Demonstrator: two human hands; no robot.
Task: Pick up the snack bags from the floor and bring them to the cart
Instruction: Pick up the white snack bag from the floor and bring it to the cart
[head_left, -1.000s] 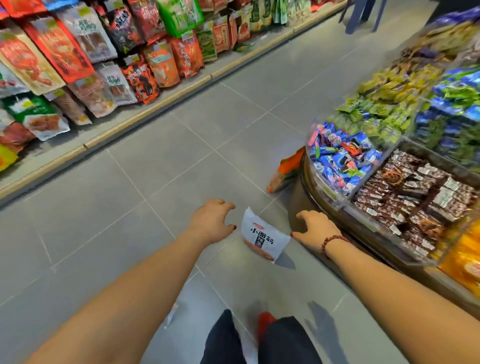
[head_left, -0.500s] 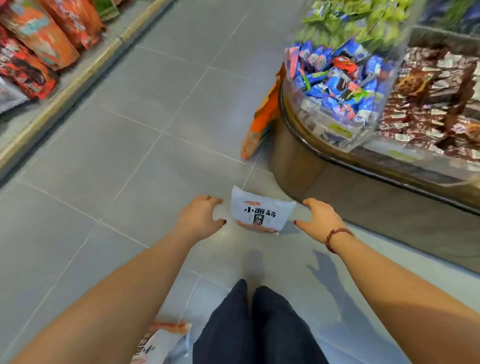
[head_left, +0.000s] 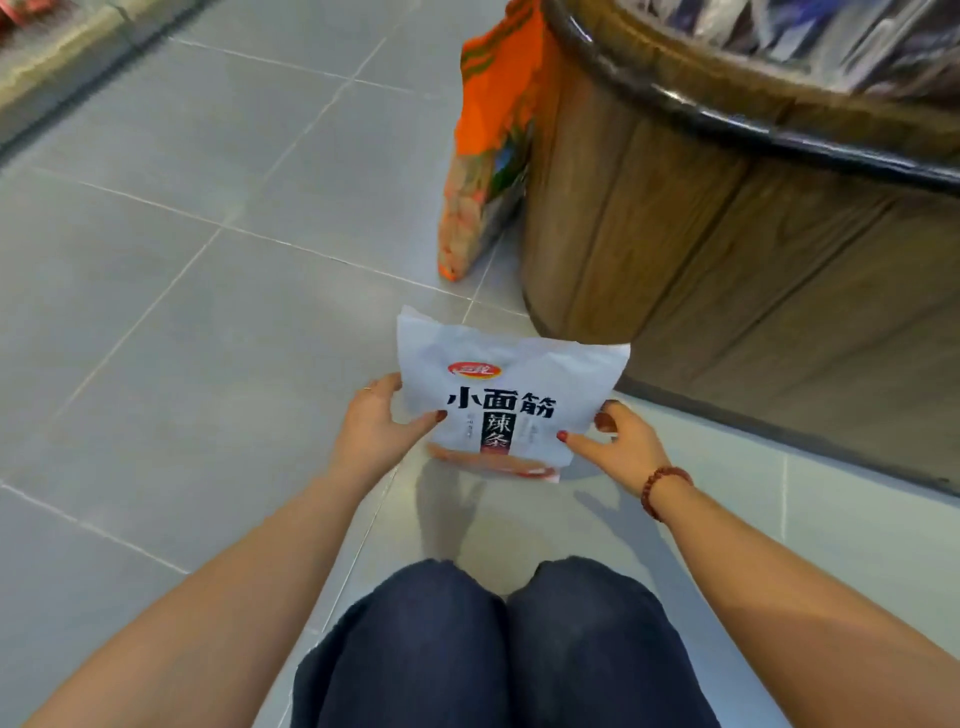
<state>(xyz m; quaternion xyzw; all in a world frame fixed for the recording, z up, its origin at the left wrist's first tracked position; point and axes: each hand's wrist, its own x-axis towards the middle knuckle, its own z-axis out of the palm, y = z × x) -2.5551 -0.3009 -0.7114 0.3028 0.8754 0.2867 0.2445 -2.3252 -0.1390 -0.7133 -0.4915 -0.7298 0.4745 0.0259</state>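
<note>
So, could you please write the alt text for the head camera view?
A crouching person pinches a white snack bag by its side edges, with the left-hand grip and the right-hand grip, close to the grey tiled floor. Behind it, an orange snack bag leans against a round wooden display stand.

The grey tiled floor (head_left: 208, 312) carries a wooden stand (head_left: 701, 234), an orange bag (head_left: 488, 156) leaning upright against its side, and nearby a white bag (head_left: 509, 374) (lower edge touching the tiles or just above, unclear).
</note>
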